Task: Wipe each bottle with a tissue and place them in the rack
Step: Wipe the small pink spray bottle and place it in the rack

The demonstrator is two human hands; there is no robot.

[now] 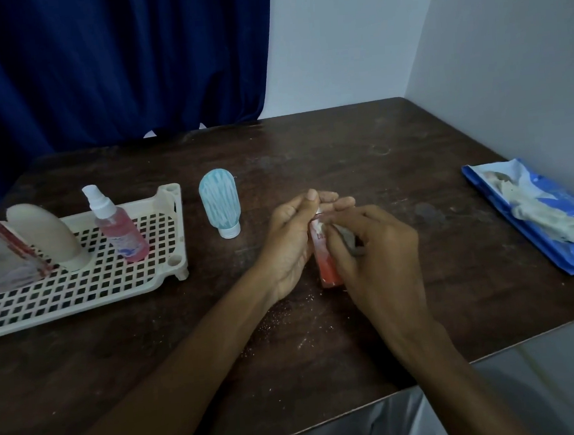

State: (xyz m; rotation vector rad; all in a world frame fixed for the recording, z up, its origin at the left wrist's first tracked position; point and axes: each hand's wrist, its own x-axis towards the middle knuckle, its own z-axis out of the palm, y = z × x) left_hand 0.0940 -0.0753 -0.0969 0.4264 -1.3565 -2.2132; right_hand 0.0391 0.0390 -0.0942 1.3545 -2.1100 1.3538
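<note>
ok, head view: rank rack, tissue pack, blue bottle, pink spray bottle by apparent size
1. rack
2. tissue pack
3. blue bottle and pink spray bottle: look alike (spray taller, blue wider), so not ranked.

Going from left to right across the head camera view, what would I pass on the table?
From the left: beige bottle, pink spray bottle, pale blue bottle, left hand, red bottle, right hand pinching a tissue, blue tissue pack.

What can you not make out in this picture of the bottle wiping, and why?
- Red bottle: head view, both the left hand and right hand cover most of it; its label is unreadable.
- Tissue: mostly buried under the right hand's fingers.
- Red-edged item in the rack: cut off by the left edge, blurred.
- Blue packet: print too blurred to read.
</note>
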